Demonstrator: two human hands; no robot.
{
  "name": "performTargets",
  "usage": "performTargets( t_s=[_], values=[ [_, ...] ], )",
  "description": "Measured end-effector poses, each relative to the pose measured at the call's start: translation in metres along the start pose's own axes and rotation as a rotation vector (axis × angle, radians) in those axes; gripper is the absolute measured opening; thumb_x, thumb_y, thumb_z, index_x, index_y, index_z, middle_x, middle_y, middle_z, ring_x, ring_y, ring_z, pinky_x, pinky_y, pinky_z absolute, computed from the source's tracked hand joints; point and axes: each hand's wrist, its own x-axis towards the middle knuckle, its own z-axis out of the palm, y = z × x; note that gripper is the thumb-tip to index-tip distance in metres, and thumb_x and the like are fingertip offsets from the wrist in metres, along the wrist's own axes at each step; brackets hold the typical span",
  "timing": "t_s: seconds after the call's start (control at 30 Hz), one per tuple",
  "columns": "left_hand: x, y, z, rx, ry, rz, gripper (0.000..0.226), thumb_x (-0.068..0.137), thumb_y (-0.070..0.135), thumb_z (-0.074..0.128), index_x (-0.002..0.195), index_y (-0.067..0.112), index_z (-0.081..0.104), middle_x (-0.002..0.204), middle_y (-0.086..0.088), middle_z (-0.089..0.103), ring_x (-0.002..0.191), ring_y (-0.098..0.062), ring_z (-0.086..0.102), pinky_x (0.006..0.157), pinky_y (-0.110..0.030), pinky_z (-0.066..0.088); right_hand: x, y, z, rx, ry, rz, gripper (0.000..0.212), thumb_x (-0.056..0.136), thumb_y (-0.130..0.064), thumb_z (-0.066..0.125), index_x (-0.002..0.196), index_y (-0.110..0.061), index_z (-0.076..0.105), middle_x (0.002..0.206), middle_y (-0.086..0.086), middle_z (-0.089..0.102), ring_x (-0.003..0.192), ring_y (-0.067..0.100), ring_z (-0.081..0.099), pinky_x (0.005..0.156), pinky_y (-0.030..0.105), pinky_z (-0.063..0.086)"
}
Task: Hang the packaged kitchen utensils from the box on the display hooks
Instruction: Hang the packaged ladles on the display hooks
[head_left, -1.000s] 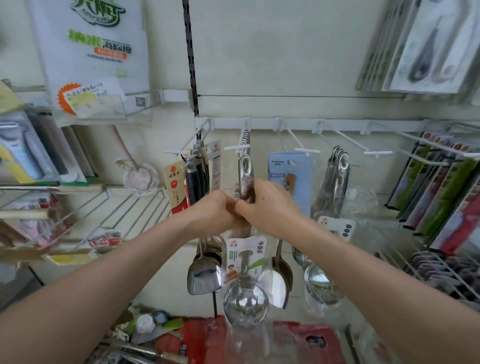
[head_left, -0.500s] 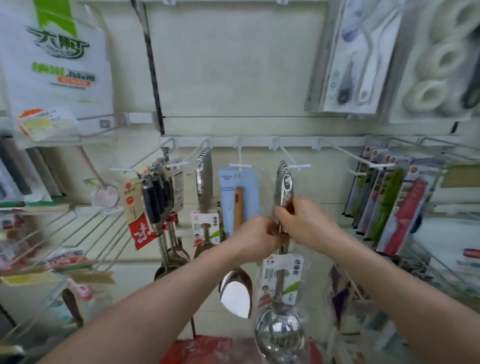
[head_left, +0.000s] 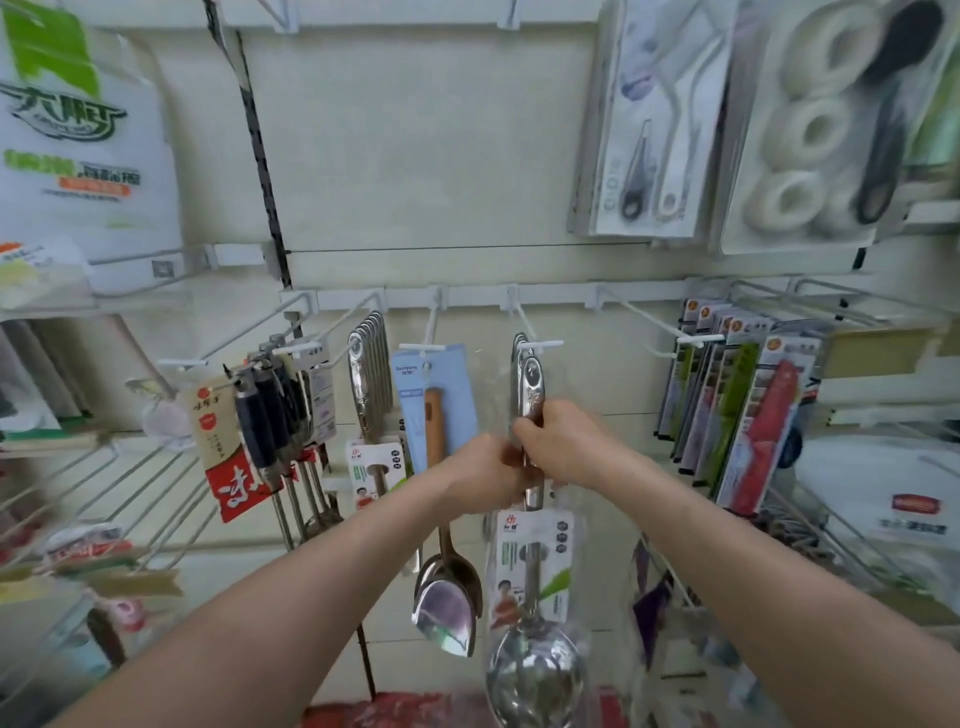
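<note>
A steel ladle in a clear packet (head_left: 534, 571), with a white and green card on its stem, hangs upright in front of me. My left hand (head_left: 480, 475) and my right hand (head_left: 563, 447) both grip its handle about halfway up. The top of the handle sits just under the white tip of a display hook (head_left: 540, 343), where other steel ladles hang behind it. I cannot tell whether the handle's hole is over the hook. A red box (head_left: 415, 709) shows at the bottom edge.
Neighbouring hooks carry steel spatulas (head_left: 370, 374), a blue-carded wooden-handled tool (head_left: 434, 405) and black-handled utensils (head_left: 265, 415). Green and red packaged items (head_left: 743, 410) hang to the right. Wire shelves (head_left: 130, 493) stand at the left. Carded goods (head_left: 654, 119) hang higher up.
Both hands carried the ladle from the spatula hook to the hook on its right and lifted its handle up to the hook's tip. My view turned right and up.
</note>
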Motion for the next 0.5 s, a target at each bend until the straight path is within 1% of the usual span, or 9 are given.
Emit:
performTargets(
  t_s=[0.07,0.1,0.17,0.23,0.3,0.33,0.4,0.47,0.5],
  values=[
    [0.006,0.001,-0.002,-0.005,0.016,-0.048,0.02,0.094,0.016,0.055,0.078,0.02,0.067,0.073,-0.004,0.058,0.072,-0.019,0.05,0.069,-0.033,0.045,0.009,-0.002,0.0,-0.003,-0.02,0.012,0.028,0.089,-0.031,0.044,0.077,-0.012,0.061,0.073,0.01,0.067,0.075,0.031,0.066,0.074,0.037,0.055],
    [0.01,0.001,-0.003,0.008,0.036,-0.066,0.025,0.094,0.015,0.054,0.074,0.023,0.065,0.072,-0.003,0.059,0.072,-0.019,0.05,0.069,-0.033,0.045,0.014,-0.003,0.0,-0.018,-0.024,0.017,0.029,0.09,-0.029,0.043,0.074,-0.011,0.06,0.068,0.009,0.066,0.072,0.031,0.066,0.072,0.035,0.054],
    [0.017,0.003,-0.002,0.067,0.081,-0.106,0.022,0.095,0.017,0.053,0.078,0.018,0.066,0.078,-0.008,0.063,0.073,-0.021,0.054,0.071,-0.037,0.05,0.022,-0.007,0.001,-0.054,-0.024,0.023,0.03,0.091,-0.027,0.042,0.069,-0.011,0.055,0.066,0.008,0.063,0.069,0.029,0.064,0.069,0.031,0.05],
    [0.022,0.006,-0.001,0.139,0.125,-0.145,0.018,0.095,0.02,0.052,0.088,0.008,0.065,0.084,-0.011,0.063,0.075,-0.021,0.056,0.073,-0.039,0.051,0.028,-0.01,0.003,-0.08,-0.03,0.022,0.028,0.093,-0.026,0.041,0.074,-0.01,0.053,0.08,0.013,0.065,0.077,0.03,0.065,0.073,0.03,0.048],
    [0.024,0.008,0.0,0.177,0.156,-0.162,0.017,0.094,0.021,0.055,0.089,0.008,0.063,0.081,-0.009,0.06,0.077,-0.022,0.055,0.07,-0.035,0.048,0.031,-0.01,0.005,-0.108,-0.018,0.021,0.02,0.093,-0.025,0.042,0.083,-0.013,0.053,0.099,0.016,0.067,0.09,0.032,0.064,0.075,0.03,0.045],
    [0.025,0.008,0.001,0.161,0.174,-0.169,0.016,0.093,0.021,0.057,0.088,0.008,0.063,0.081,-0.008,0.061,0.078,-0.022,0.057,0.071,-0.034,0.049,0.031,-0.01,0.006,-0.124,-0.013,0.023,0.017,0.093,-0.025,0.044,0.087,-0.013,0.054,0.104,0.016,0.067,0.091,0.032,0.062,0.074,0.03,0.043],
    [0.027,0.007,0.004,0.132,0.206,-0.18,0.015,0.091,0.021,0.061,0.089,0.006,0.064,0.084,-0.009,0.064,0.08,-0.024,0.06,0.072,-0.035,0.051,0.033,-0.007,0.007,-0.141,-0.01,0.029,0.019,0.092,-0.024,0.048,0.097,-0.011,0.06,0.107,0.014,0.065,0.092,0.031,0.059,0.072,0.03,0.041],
    [0.027,0.008,0.007,0.117,0.228,-0.196,0.016,0.09,0.021,0.061,0.085,0.006,0.064,0.078,-0.008,0.063,0.078,-0.025,0.059,0.067,-0.034,0.047,0.034,-0.004,0.004,-0.15,-0.002,0.033,0.025,0.092,-0.025,0.05,0.106,-0.008,0.063,0.109,0.013,0.064,0.094,0.031,0.058,0.072,0.03,0.041],
    [0.026,0.009,0.007,0.111,0.237,-0.209,0.017,0.091,0.021,0.059,0.084,0.007,0.063,0.076,-0.007,0.061,0.078,-0.025,0.059,0.066,-0.033,0.045,0.034,-0.002,0.002,-0.159,0.01,0.025,0.026,0.092,-0.027,0.051,0.107,-0.009,0.063,0.11,0.012,0.064,0.095,0.03,0.058,0.072,0.03,0.041]
  ],
)
